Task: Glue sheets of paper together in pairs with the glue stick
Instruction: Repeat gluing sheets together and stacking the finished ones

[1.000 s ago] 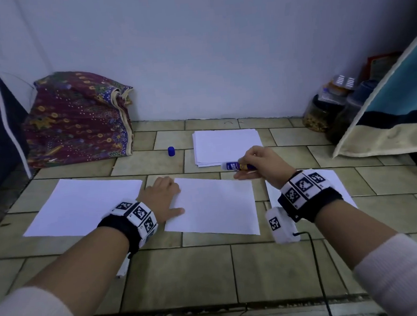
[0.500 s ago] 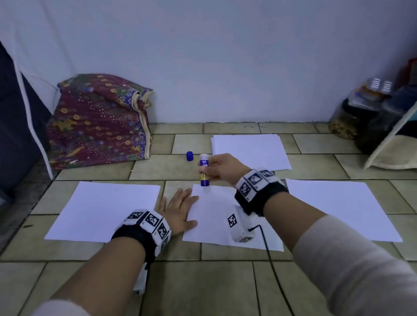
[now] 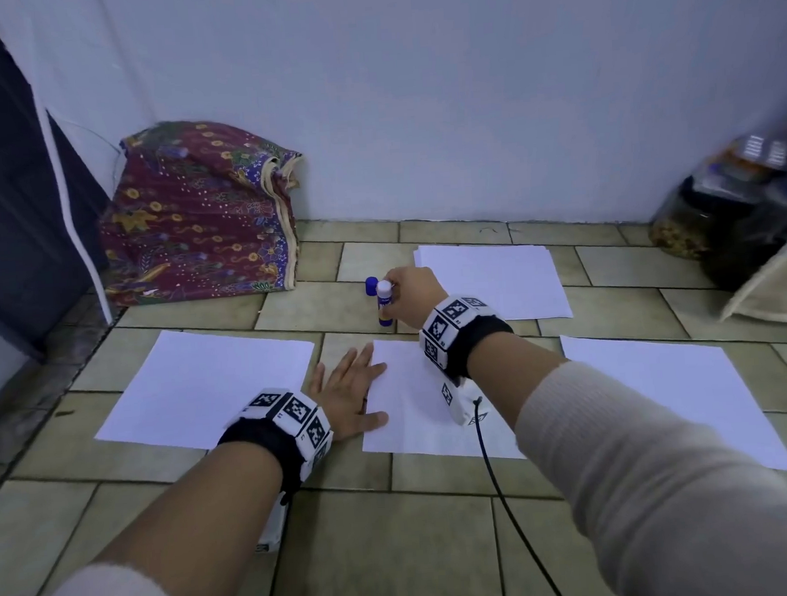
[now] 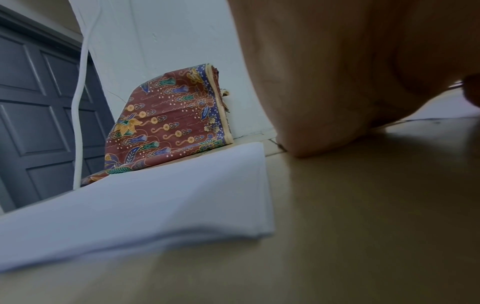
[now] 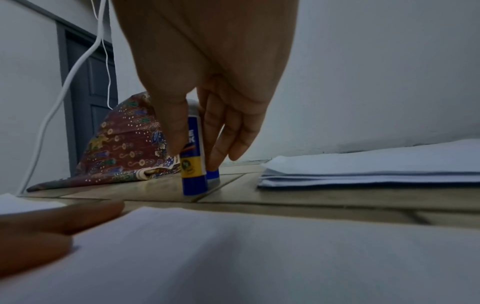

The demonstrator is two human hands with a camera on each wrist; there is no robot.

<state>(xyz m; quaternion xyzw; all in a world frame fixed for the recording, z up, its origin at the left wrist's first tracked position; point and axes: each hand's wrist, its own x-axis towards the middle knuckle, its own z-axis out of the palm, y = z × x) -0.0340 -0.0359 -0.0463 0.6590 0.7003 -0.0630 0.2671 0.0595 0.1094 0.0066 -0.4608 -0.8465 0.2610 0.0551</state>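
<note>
2 hands: both are engaged, well apart in role; 1 steadies, 1 carries.
L hand point(image 3: 349, 399): laid flat, fingers straight and spread, pressed on the left edge of the middle sheet point(image 3: 416, 407); prob. so the sheet is kept from sliding on the tiled floor point(image 3: 398, 551).
R hand point(image 3: 412, 296): glue stick point(image 3: 384, 305) is pinched between thumb and fingers, held upright. In the R wrist view its base is seen at or just above the tile; contact can't be told for sure.
Glue stick position: beyond the far edge of the middle sheet, just beside the blue cap point(image 3: 371, 284), left of the paper stack point(image 3: 496, 277).
Why there: judged to be set down next to its cap, off the paper, so no glue is smeared and the R hand is freed for a 2nd sheet.
Glue stick look: small cylinder, blue base, yellow band, blue label w/ white lettering, white top end; uncapped.
Paper: 3 single white sheets are spread in a row – left sheet point(image 3: 203, 387), middle, right sheet point(image 3: 692, 394) – so each can be paired from the stack behind.
Background: patterned cloth point(image 3: 198, 217) is left against the wall, out of the work area.
</note>
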